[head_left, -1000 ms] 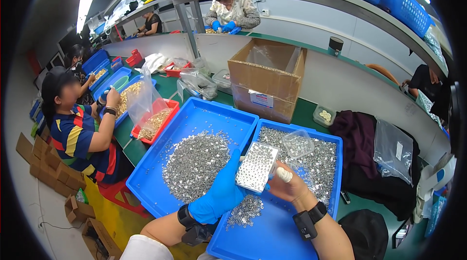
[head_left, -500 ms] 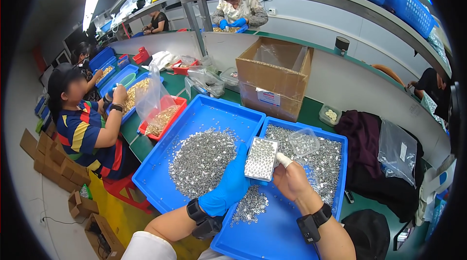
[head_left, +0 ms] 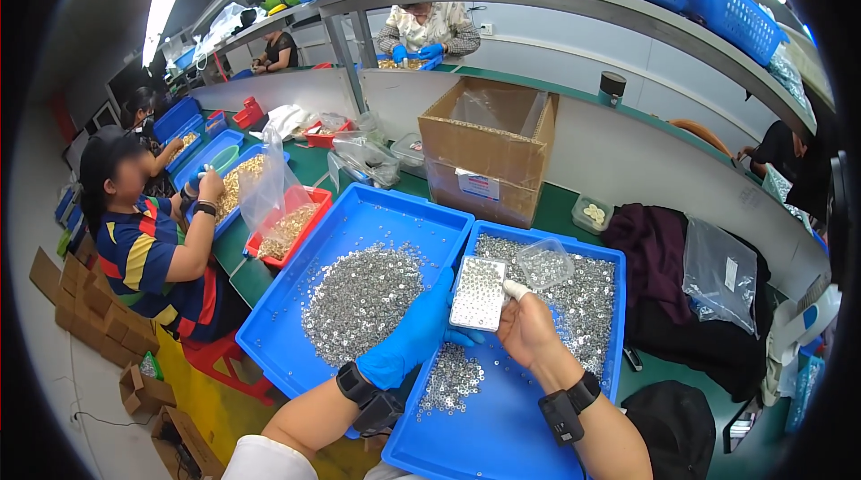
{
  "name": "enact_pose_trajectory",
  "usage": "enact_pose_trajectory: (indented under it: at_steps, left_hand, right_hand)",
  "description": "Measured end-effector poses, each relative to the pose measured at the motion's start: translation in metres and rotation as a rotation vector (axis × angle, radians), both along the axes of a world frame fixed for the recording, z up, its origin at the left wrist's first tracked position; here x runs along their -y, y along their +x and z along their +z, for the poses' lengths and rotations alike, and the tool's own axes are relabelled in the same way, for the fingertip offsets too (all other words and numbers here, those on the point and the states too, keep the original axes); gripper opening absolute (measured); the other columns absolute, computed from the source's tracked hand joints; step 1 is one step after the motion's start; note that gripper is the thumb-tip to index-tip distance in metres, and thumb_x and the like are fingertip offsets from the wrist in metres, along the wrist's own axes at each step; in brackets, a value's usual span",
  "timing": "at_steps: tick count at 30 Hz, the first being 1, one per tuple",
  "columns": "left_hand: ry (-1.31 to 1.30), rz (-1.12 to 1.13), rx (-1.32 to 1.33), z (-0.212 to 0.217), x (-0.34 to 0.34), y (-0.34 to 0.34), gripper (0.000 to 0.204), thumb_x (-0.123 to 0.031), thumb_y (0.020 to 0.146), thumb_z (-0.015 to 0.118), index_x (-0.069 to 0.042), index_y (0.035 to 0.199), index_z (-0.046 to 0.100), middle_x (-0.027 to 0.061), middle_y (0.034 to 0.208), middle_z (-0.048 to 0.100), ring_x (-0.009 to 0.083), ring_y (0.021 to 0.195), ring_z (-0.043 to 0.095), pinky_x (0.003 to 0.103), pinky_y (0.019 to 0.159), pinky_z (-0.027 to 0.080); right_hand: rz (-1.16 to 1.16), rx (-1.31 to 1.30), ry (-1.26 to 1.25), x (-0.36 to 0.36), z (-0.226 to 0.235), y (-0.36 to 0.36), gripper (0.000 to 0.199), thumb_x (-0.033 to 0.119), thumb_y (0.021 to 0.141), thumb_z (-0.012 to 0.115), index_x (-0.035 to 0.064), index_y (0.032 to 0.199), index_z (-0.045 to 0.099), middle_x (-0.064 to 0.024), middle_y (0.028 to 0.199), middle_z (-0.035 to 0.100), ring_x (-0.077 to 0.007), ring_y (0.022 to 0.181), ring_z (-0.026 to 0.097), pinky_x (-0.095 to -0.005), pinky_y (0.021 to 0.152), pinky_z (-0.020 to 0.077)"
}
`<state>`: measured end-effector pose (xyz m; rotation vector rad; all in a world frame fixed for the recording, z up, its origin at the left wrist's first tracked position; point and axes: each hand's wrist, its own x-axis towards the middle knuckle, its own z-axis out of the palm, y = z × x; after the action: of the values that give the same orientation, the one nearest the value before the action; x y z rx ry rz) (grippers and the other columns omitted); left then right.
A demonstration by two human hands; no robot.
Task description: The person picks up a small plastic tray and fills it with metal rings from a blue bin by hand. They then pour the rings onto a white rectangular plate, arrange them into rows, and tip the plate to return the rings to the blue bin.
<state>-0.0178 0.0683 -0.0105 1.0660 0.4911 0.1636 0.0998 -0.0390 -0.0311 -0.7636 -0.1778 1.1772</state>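
Both hands have drifted slightly lower and rightward in view since a second ago, the perforated metal plate [head_left: 478, 292] carried with them. Two blue trays sit side by side on the green surface [head_left: 563, 204] — the left tray [head_left: 296, 318] with a heap of small silvery parts [head_left: 359, 301], the right tray [head_left: 529, 417] with more. Over the right tray, the gloved left hand [head_left: 414, 336] cups the plate's lower edge; the bare right hand [head_left: 529, 329] pinches its right side, one fingertip taped.

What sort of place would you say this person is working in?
Probably a small-parts sorting or packing workshop: blue trays heaped with tiny metal pieces, a cardboard box on the green bench, and other workers seated along it.
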Motion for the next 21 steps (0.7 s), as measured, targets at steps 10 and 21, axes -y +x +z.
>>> enact_pose_trajectory:
  at_steps: [10, 21]
  left_hand:
    - [0.624, 0.209, -0.153, 0.0, -0.032, -0.01, 0.055, -0.045, 0.093, 0.03, 0.003, 0.114, 0.048, 0.0174, 0.097, 0.06, 0.0259, 0.084, 0.061, 0.032, 0.072, 0.049]
    - [1.84, 0.021, -0.127, 0.021, 0.012, 0.032, 0.063, -0.036, 0.092, 0.037, 0.007, 0.134, 0.019, 0.0244, 0.141, 0.016, 0.0351, 0.133, 0.011, 0.045, 0.107, 0.011]
  right_hand:
    - [0.002, 0.029, 0.017, 0.005, 0.012, 0.006, 0.035, 0.022, 0.092, 0.034, -0.0039, 0.111, 0.048, -0.0156, 0.104, 0.06, -0.0248, 0.094, 0.059, -0.0379, 0.081, 0.0477]
    - [0.068, 0.051, 0.043, 0.009, 0.008, 0.0, 0.028, 0.02, 0.091, 0.031, 0.0033, 0.1, 0.052, -0.0104, 0.091, 0.061, -0.0202, 0.082, 0.06, -0.0342, 0.07, 0.0512]
